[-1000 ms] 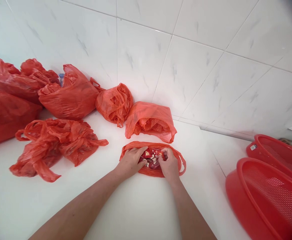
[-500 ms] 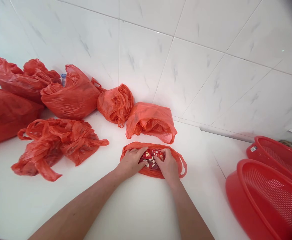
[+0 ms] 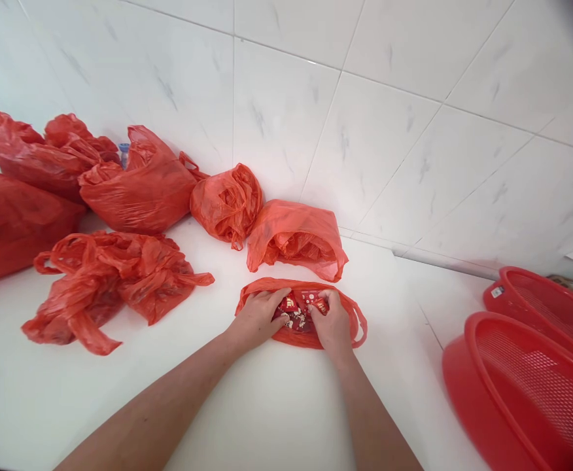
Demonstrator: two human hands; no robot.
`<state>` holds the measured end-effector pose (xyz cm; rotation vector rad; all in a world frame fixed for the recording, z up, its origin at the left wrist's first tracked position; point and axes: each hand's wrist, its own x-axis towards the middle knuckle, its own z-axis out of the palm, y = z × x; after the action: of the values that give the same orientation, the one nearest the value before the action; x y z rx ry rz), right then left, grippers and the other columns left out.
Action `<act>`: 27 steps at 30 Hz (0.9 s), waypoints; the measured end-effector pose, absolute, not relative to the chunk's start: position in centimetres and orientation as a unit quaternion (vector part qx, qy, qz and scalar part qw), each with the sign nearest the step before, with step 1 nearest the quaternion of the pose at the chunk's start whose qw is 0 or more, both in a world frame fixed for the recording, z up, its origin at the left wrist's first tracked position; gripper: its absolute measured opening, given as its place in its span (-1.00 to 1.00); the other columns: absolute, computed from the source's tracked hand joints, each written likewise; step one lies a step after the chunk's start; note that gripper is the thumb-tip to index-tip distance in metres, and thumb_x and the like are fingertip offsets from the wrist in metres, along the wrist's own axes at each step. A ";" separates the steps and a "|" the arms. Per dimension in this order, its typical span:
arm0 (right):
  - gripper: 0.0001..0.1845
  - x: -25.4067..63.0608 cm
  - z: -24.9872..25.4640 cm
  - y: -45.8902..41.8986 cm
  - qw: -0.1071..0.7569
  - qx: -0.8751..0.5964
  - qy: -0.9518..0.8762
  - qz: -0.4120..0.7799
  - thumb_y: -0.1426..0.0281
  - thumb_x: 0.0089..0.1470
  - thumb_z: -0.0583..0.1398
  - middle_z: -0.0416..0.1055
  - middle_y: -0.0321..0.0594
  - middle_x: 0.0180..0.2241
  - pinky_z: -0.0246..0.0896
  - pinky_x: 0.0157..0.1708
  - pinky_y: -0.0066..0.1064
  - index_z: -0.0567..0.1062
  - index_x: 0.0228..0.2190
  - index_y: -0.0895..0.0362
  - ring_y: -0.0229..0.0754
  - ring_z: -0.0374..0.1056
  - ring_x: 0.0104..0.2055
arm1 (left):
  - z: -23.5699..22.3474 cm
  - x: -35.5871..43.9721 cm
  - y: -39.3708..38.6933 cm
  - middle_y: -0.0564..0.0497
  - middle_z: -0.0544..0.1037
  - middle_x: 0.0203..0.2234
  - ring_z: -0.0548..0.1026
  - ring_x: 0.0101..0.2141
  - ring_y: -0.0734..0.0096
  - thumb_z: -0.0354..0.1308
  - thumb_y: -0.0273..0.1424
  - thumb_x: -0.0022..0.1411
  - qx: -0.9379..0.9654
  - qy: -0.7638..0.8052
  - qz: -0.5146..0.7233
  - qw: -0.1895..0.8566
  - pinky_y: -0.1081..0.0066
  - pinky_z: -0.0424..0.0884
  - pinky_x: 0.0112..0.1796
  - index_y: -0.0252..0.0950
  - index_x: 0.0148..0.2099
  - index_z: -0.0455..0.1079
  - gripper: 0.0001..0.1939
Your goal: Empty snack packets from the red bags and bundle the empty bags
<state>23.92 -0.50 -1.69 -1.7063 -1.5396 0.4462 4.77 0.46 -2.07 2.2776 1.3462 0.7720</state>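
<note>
A red plastic bag (image 3: pixel 299 339) lies on the white table with its mouth spread, and several small red and dark-red printed packets (image 3: pixel 296 320) show inside. My left hand (image 3: pixel 258 319) reaches in at the left side of the mouth, thumb and fingers curled around a red packet with gold print (image 3: pixel 288 303). At the right side, my right hand (image 3: pixel 334 325) pinches another red packet with gold print (image 3: pixel 322 305) between thumb and fingers. The undersides of both hands and the bottom of the bag are hidden.
Another red bag (image 3: pixel 299 219) lies open just behind, against the tiled wall (image 3: pixel 286 118). Several filled or knotted red bags (image 3: pixel 137 196) stand to the left, with a crumpled red bag (image 3: pixel 120 275) in front. Two red plastic baskets (image 3: pixel 483 392) stand at the right.
The red packet in my right hand has turned, so more of its gold print shows. My right fingers have shifted slightly; my left hand stays in place.
</note>
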 end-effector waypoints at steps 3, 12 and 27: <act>-0.88 24.1 -1.8 -0.4 0.400 -0.681 -0.596 0.145 0.32 -0.01 0.10 0.41 -0.29 -0.28 0.19 -0.23 -0.28 0.31 -0.34 0.04 -0.12 0.32 -0.23 | -2.1 4.8 0.5 -0.03 0.46 -0.03 0.38 -0.03 0.20 0.12 -0.33 0.13 0.810 0.482 0.274 0.192 0.16 0.27 -0.02 -0.15 0.19 0.14 -0.44; -0.89 24.1 -1.1 -0.8 0.391 -0.673 -0.616 0.119 0.39 0.00 0.03 0.43 -0.31 -0.44 0.16 -0.41 -0.35 0.35 -0.41 0.04 -0.17 0.31 -0.44 | -1.9 4.7 0.4 -0.01 0.47 -0.05 0.38 -0.04 0.20 0.12 -0.34 0.14 0.812 0.482 0.269 0.190 0.17 0.27 -0.03 -0.14 0.20 0.12 -0.43; -0.78 23.4 -1.3 -0.9 0.241 -0.667 -0.629 0.318 0.14 -0.04 0.17 0.51 -0.30 -0.44 0.20 -0.46 -0.35 0.47 -0.47 0.02 -0.14 0.41 -0.42 | -2.3 4.6 0.5 -0.04 0.44 -0.01 0.36 -0.01 0.18 0.12 -0.36 0.12 0.815 0.478 0.268 0.188 0.18 0.24 -0.01 -0.15 0.19 0.13 -0.43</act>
<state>23.43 -0.86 -1.26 -1.8253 -1.7210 0.8698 4.63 0.53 -2.29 2.2933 1.3438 0.7537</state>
